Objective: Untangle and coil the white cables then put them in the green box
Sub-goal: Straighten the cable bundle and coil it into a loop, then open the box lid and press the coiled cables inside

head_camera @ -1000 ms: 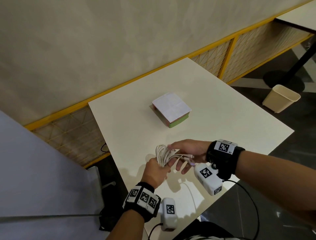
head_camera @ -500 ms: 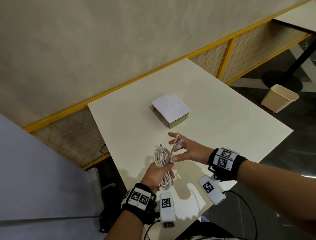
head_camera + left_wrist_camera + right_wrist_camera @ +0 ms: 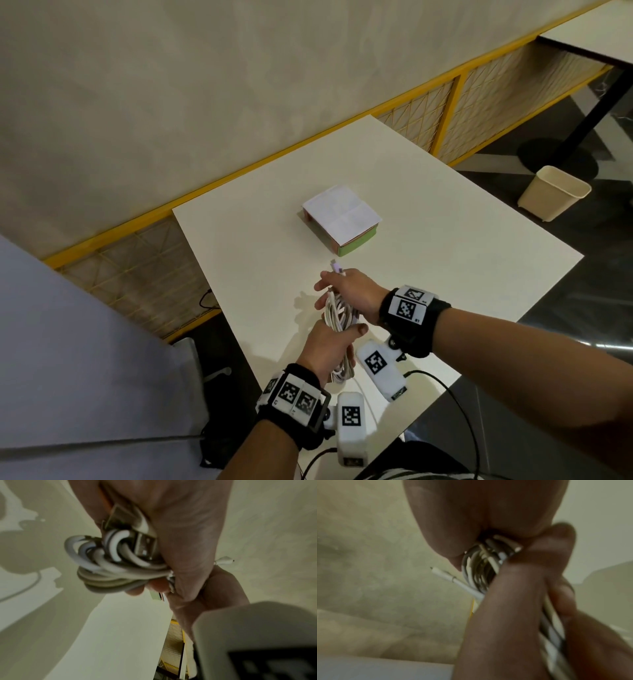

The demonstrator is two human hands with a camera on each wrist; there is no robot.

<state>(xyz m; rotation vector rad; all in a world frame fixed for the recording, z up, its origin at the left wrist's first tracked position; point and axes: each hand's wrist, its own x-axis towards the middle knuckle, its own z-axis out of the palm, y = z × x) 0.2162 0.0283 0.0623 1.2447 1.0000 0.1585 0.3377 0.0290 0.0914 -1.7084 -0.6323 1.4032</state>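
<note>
A bundle of white cables (image 3: 338, 317), wound into a long coil, hangs above the near part of the white table (image 3: 445, 260). My left hand (image 3: 329, 344) grips the coil round its middle; the left wrist view shows the loops (image 3: 109, 563) and a USB plug (image 3: 145, 546) against the palm. My right hand (image 3: 347, 291) lies over the coil's far end and holds a cable end, whose plug (image 3: 337, 269) pokes out past the fingers. The right wrist view shows that plug (image 3: 443, 576) beside the loops (image 3: 479, 566). The green box (image 3: 356, 245) sits further back, topped by a white sheet (image 3: 340, 212).
A yellow-framed mesh barrier (image 3: 137, 274) runs along the wall behind the table. A cream waste bin (image 3: 553, 192) stands on the dark floor to the right. A grey surface (image 3: 68, 342) lies at the left. Black wires (image 3: 455, 394) trail from the wrist cameras.
My right hand swung the loose cable end out toward the box, then came back onto the top of the coil. My left hand kept its grip and turned the coil more lengthwise.
</note>
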